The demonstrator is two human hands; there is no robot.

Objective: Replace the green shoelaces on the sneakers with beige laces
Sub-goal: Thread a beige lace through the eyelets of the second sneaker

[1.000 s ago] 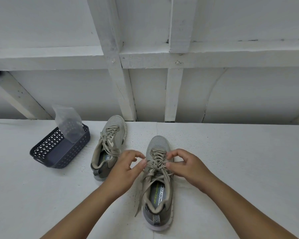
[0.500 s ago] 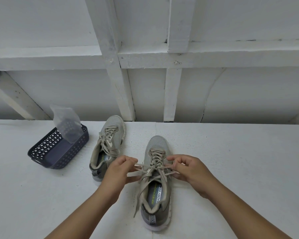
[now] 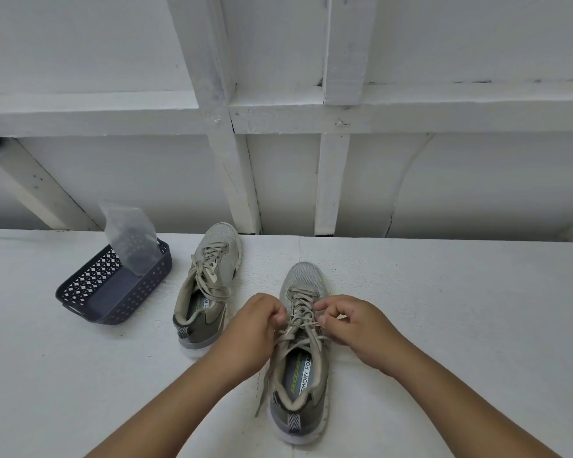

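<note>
On near sneaker [image 3: 300, 358], insole apparently "SKECHERS", "MORY FOA", both hands [image 3: 248, 328] [image 3: 354, 325] pinching laces [image 3: 300, 320]

Two sneakers [image 3: 300, 352] [image 3: 209, 285], one basket [image 3: 113, 292], one bag [image 3: 131, 241]

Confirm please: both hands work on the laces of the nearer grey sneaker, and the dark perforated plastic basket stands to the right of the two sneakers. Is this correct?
Not quite. The head view shows the dark perforated plastic basket to the left of the two sneakers, not the right. The rest holds: the left hand and right hand both work on the laces of the nearer grey sneaker.
</note>
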